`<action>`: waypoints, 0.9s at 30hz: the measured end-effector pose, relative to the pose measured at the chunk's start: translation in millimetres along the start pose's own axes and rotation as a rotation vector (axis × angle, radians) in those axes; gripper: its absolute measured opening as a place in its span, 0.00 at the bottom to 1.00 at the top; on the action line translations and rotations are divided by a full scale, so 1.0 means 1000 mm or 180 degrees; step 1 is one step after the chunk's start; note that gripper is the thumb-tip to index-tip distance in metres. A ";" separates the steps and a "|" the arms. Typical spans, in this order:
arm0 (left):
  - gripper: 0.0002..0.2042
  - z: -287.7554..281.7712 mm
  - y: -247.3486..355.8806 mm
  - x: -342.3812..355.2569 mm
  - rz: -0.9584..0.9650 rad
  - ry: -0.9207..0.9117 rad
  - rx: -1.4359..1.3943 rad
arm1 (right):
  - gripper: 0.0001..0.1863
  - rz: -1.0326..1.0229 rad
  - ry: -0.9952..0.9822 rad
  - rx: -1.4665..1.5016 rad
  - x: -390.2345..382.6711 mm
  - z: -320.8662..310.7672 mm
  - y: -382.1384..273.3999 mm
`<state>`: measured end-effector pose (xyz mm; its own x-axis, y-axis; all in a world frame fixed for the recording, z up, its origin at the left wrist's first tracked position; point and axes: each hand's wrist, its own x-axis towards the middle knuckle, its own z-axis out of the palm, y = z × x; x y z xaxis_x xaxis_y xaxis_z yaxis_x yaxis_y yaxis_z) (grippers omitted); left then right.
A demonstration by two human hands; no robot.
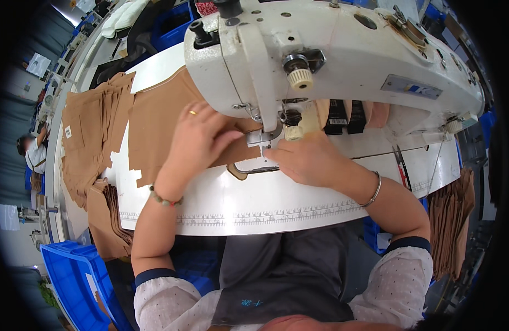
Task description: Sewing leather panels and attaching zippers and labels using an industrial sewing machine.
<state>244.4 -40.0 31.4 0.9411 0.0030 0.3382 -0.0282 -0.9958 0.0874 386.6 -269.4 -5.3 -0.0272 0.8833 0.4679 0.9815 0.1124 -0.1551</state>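
A brown cut fabric panel (154,129) lies flat on the white sewing table, its right end reaching the needle area of a white sewing machine (331,60). My left hand (199,135) rests on this panel with the thumb apart from the fingers; the machine head partly hides the fingertips. Close to the presser foot (270,132), on the right side, my right hand (307,160) has its thumb and fingers closed together at the panel's end. Whatever sits between those fingertips is too small and covered to name.
Stacked brown fabric pieces (94,127) lie at the left, more (108,218) hang over the table edge. Scissors (401,165) with red and black lie at the right. Further brown pieces (450,226) hang there. A blue crate (80,281) stands lower left.
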 end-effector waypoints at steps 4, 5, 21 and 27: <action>0.15 -0.015 -0.037 -0.021 -0.0890 0.0519 -0.0514 | 0.04 -0.0211 0.0053 0.0427 0.000 -0.001 -0.010; 0.16 -0.017 -0.041 -0.033 -0.1132 0.0198 -0.0438 | 0.04 -0.0232 0.0073 0.0444 0.002 0.002 -0.013; 0.08 -0.028 0.044 -0.029 -0.0165 -0.0002 0.0209 | 0.07 -0.0917 0.0428 0.0684 0.006 0.011 -0.018; 0.08 0.013 0.028 0.001 -0.0675 -0.0191 -0.1249 | 0.08 -0.1199 0.0541 0.0132 0.001 0.015 -0.020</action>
<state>249.3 -68.7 22.0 0.9574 0.1865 0.2204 0.0526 -0.8634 0.5018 364.4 -264.0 -15.0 -0.3480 0.6896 0.6350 0.9003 0.4348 0.0212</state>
